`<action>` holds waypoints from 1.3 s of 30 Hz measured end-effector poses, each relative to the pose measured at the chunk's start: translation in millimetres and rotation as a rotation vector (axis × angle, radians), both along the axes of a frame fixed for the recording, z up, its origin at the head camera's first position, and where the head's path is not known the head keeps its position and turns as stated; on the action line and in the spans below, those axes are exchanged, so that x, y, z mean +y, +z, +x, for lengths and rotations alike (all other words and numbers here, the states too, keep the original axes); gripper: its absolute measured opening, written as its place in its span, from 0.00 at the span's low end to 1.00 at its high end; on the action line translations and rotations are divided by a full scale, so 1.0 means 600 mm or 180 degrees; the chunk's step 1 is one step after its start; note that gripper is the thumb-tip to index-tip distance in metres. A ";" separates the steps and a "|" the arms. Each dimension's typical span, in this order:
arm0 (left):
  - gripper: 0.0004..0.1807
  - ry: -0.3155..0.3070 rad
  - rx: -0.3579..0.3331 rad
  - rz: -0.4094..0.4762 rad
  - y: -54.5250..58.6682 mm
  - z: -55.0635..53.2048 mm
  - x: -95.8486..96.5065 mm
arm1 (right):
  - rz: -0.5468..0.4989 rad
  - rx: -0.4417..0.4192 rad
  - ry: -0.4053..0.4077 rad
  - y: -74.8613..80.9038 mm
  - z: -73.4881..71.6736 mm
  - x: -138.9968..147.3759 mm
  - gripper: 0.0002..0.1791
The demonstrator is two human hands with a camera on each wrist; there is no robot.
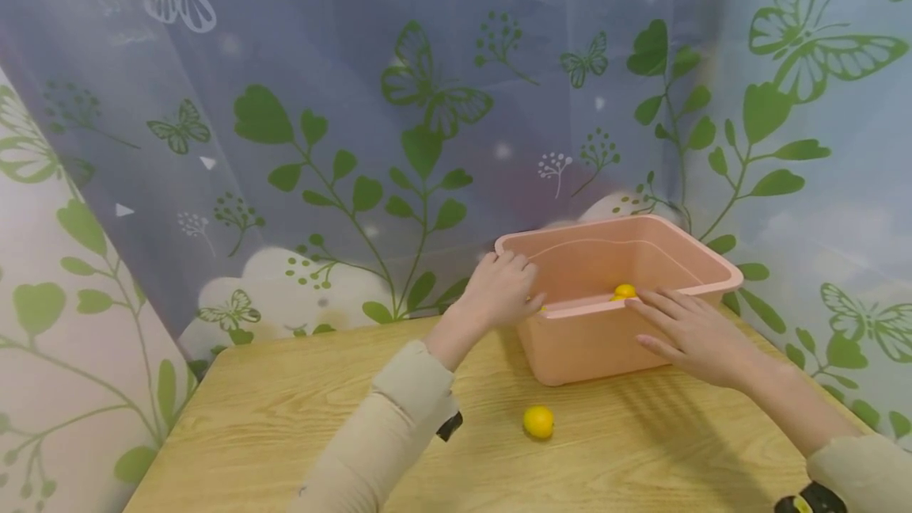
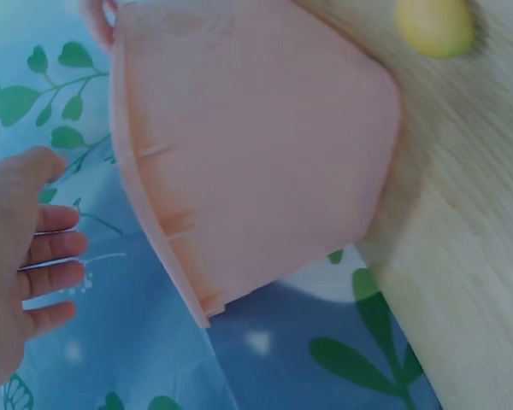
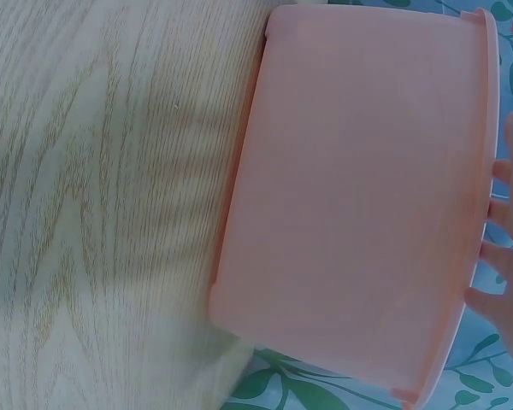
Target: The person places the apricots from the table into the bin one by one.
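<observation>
A pink plastic bin (image 1: 598, 347) stands at the back right of the table, a yellow lemon-like fruit (image 1: 625, 291) showing inside over its near wall. My left hand (image 1: 502, 287) is at the bin's left rim; in the left wrist view its fingers (image 2: 56, 248) are loosely bent beside the rim with nothing in them. My right hand (image 1: 694, 335) reaches over the near right rim, fingers spread and nearly straight, fingertips right at the edge in the right wrist view. Another yellow fruit (image 1: 538, 422) lies on the table in front of the bin. The bin's floor is mostly hidden.
The wood-grain table (image 1: 299, 410) ends at a hanging cloth (image 1: 342, 141) printed with leaves and butterflies, which rises behind the bin and along both sides. Dark wrist gear (image 1: 812, 499) sits at the right sleeve.
</observation>
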State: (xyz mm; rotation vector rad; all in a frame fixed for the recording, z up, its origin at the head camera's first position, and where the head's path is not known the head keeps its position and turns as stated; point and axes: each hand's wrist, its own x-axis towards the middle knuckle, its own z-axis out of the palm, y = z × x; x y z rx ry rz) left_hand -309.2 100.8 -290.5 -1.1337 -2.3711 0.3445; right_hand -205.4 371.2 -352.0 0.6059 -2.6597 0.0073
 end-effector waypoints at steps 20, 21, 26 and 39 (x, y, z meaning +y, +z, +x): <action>0.21 -0.0814 0.0346 -0.0340 -0.151 0.054 -0.070 | -0.0079 0.0023 0.0015 -0.002 0.001 -0.004 0.30; 0.22 -0.0803 0.0324 -0.0397 -0.158 0.055 -0.071 | -0.0068 0.0036 0.0017 -0.003 0.001 -0.004 0.30; 0.24 -0.0735 0.0126 -0.0657 -0.185 0.061 -0.071 | -0.0053 0.0037 0.0004 -0.002 0.000 -0.004 0.30; 0.26 -0.0441 -0.0282 -0.0821 -0.238 0.059 -0.061 | -0.0072 0.0084 0.0046 -0.003 -0.001 -0.003 0.30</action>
